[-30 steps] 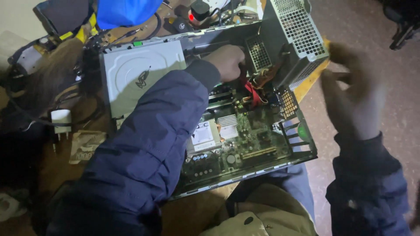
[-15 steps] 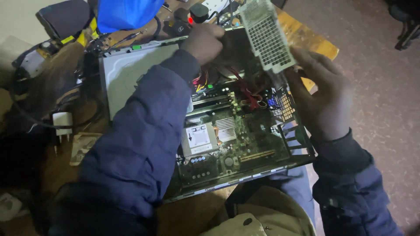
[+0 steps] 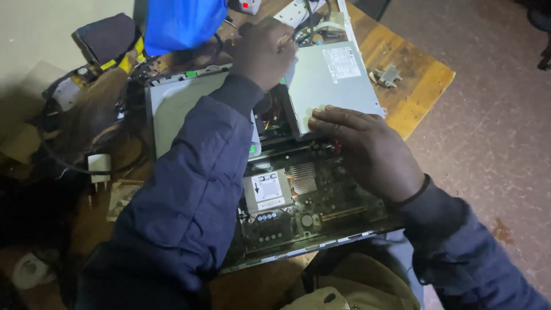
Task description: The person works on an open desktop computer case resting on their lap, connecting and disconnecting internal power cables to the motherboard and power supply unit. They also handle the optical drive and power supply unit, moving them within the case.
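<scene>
At the bottom centre of the frame, a khaki-clad knee (image 3: pixel 350 290) is seen below the desk edge. Two dark blue sleeves are entered from the lower corners.

Open computer case (image 3: pixel 298 250): laid flat on the desk, its near metal rim running across the lower centre. Inside, a green motherboard (image 3: pixel 333 201) is exposed, with a square grey fan housing (image 3: pixel 267 192) and a finned heatsink (image 3: pixel 302 178) just beside it.

Right hand (image 3: pixel 367 149): laid flat, fingers spread and unclenched, pressed on the near edge of the grey metal power supply box (image 3: pixel 333 80); nothing is gripped by it. The box is found right of centre in the upper half, seated in the far right part of the case, tilted slightly.

Left hand (image 3: pixel 264 51): placed at upper centre, at the far left corner of the box, fingers curled; whether anything is clasped cannot be told. Its sleeve is stretched across the pale optical drive (image 3: pixel 178 106) in the case's left part.

Left of the frame: a white plug adapter (image 3: pixel 99 166) and a small printed paper (image 3: pixel 123 195) are set on the desk, near a tangle of dark cables (image 3: pixel 86 115).

Far items: a blue bag (image 3: pixel 181 23) at top left of centre, a white power strip (image 3: pixel 295 11) at top centre, and a small metal bracket (image 3: pixel 387 74) on the bare wooden desk (image 3: pixel 425 86) at upper right. Speckled floor (image 3: pixel 493 143) is seen at the right.
</scene>
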